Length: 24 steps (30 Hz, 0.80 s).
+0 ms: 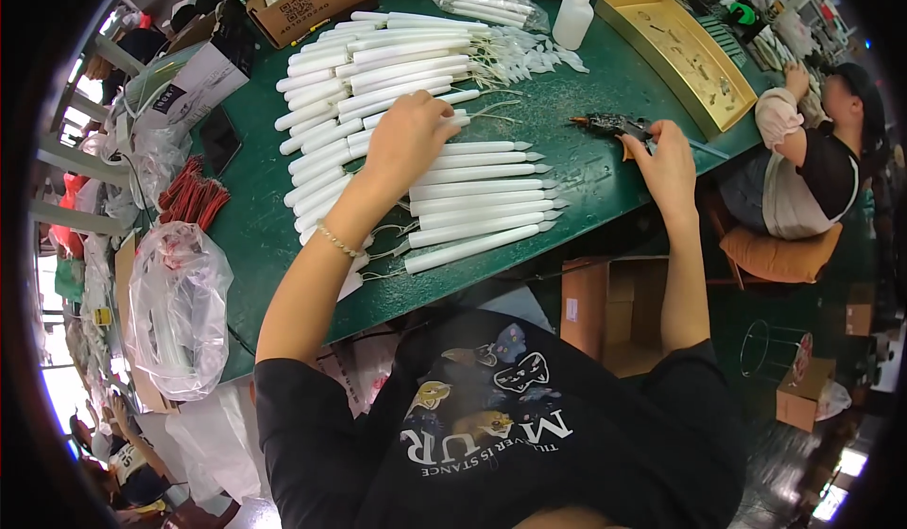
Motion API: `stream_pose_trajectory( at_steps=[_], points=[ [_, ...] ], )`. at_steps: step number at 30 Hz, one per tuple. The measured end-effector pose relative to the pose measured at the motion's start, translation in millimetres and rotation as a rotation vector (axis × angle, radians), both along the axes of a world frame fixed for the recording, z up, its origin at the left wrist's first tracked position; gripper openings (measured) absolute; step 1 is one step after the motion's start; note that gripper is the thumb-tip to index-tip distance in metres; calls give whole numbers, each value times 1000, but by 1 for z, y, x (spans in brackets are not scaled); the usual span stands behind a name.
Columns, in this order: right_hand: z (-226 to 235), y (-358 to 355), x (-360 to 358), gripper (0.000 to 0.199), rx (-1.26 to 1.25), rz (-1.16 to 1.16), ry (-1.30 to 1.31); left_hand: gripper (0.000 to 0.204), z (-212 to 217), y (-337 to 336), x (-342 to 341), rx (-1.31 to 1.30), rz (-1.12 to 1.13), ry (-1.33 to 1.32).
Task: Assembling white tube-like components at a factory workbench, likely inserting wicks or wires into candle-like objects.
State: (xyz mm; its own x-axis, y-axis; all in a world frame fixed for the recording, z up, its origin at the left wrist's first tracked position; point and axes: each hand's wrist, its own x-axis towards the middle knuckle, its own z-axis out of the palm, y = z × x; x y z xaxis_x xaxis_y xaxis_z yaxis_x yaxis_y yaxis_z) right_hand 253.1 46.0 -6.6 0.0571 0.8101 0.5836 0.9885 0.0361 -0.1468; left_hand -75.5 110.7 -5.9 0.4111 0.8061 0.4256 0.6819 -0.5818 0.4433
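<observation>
Head view: near the green bench's (269,274) near edge, slim white plastic tubes with flame tips (482,190) looked finished. Untipped white tubes with trailing wires (406,54) remained in quantity; loose translucent flame-shaped tips (539,57) lay toward the far edge. Left hand (406,142): fingers curled over tubes, grip unclear. Right hand (669,168): closed round black glue gun (612,124).

I worked in an assembly workshop. The green bench (257,137) carried rows of white candle-shaped sticks (480,189), a glue gun (605,123), red wires (194,196) and a parts tray (652,61). A co-worker (811,165) sat beside it.
</observation>
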Motion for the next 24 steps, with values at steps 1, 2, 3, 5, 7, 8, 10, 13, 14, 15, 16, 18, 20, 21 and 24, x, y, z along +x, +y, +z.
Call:
stream_pose_trajectory(
  at_steps=[1,2,3,5,7,8,10,13,14,15,16,18,20,21,24],
  points=[
    [0,0,2,35,4,4,-1,15,-4,0,1,86,-23,64],
    [7,-1,-1,37,-189,-82,135,15,-6,1,3,87,-19,63],
    [11,-1,-3,39,-383,-168,269,15,-6,4,6,90,-19,139],
    [7,1,11,38,-417,-83,367,15,-7,8,13,97,-21,211],
    [5,-1,21,37,-448,-2,462,15,-5,10,21,67,-3,269],
    [5,-3,22,38,-489,15,467,15,-5,11,24,71,-3,267],
    [4,-4,27,39,-525,31,470,13,-5,12,32,-1,-3,234],
    [-1,-5,40,40,-562,235,577,10,-9,13,40,82,-62,106],
    [0,-6,36,39,-540,241,585,10,-7,12,43,85,-64,104],
    [2,-7,32,38,-517,247,592,8,-5,12,44,62,-61,146],
    [5,-9,25,37,-527,139,548,7,-4,12,46,38,-58,188],
    [14,-6,9,36,-542,44,411,8,-7,15,50,52,-44,188],
    [18,-1,8,34,-568,-46,341,9,-11,17,51,64,-28,188],
    [19,1,7,34,-566,-44,339,10,-12,17,51,26,-21,137],
    [22,8,-9,30,-493,70,935,14,-10,13,50,-64,-18,7]
  ],
)
